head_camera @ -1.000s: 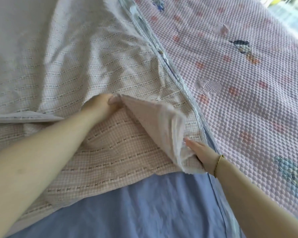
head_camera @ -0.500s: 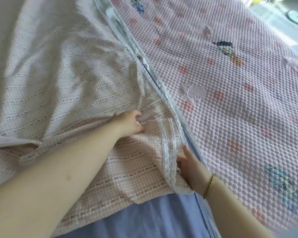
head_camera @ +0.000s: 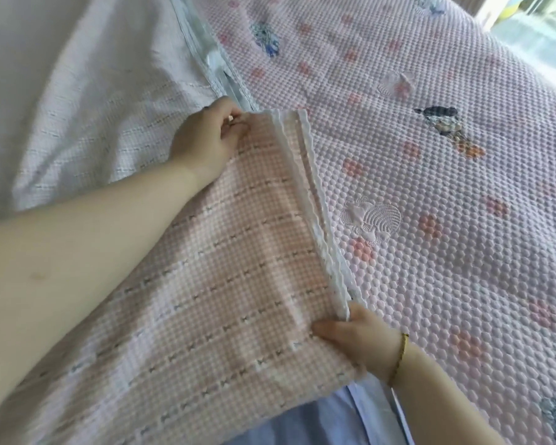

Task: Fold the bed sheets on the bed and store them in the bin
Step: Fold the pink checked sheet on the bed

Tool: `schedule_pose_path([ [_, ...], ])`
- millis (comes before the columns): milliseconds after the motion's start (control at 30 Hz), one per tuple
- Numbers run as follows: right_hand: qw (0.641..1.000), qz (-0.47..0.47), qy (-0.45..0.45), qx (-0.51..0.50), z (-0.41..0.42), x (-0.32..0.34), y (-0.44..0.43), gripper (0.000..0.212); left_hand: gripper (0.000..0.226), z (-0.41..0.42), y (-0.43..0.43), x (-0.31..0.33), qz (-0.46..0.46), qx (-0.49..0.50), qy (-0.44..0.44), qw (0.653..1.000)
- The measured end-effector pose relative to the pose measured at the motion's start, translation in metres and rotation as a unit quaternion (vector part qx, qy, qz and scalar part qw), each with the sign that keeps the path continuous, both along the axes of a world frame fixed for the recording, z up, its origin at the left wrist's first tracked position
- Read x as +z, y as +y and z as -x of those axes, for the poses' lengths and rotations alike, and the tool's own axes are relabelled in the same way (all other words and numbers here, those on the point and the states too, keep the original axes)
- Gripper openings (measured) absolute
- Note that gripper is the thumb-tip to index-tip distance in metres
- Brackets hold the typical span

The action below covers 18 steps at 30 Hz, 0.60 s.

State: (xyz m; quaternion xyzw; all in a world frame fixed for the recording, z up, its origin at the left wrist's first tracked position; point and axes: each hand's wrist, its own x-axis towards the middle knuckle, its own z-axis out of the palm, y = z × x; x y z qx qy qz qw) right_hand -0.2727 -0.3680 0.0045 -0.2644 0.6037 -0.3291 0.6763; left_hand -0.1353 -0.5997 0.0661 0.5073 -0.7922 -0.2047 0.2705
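– Fingers (head_camera: pixel 236 125) of the left hand (head_camera: pixel 206 139) are curled on the far corner of the sheet (head_camera: pixel 225 268). Those of the right hand (head_camera: pixel 357 335) pinch the near corner, thumb on top.
– Where does the sheet lie?
– On the bed, doubled over, its lace edge (head_camera: pixel 315 200) layered and running straight between the two hands.
– How far along, then?
– Early, by the look of it. One fold seems made and the edges are being lined up. The sheet is still broad, so more folds are left, then the storing. No bin is in view.
– What else is around?
– A quilted pad (head_camera: pixel 430 220) lies under the lace edge and spreads to the right. A blue sheet (head_camera: pixel 318 419) shows at the near side. Pale cloth (head_camera: pixel 61 75) lies beyond the left hand; whether it is the same sheet's lower layer cannot be told. Nothing blocks the hands.
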Motion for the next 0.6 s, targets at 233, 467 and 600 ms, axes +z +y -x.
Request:
schedule_pose_path([
  [233,0.971,-0.099,0.208,0.066,0.046,-0.016,-0.013,0.024,0.03,0.027,-0.027,-0.051,-0.072,0.006,-0.233,0.97],
  [467,0.95,-0.043,0.291,-0.105,0.045,-0.045,-0.001,0.038,0.035,-0.042,-0.019,-0.096,-0.29,0.036,-0.226,0.929],
  [600,0.934,-0.004,0.34,-0.107,0.044,-0.042,-0.01,0.041,0.05,-0.057,-0.008,-0.093,-0.238,0.091,-0.204,0.945],
])
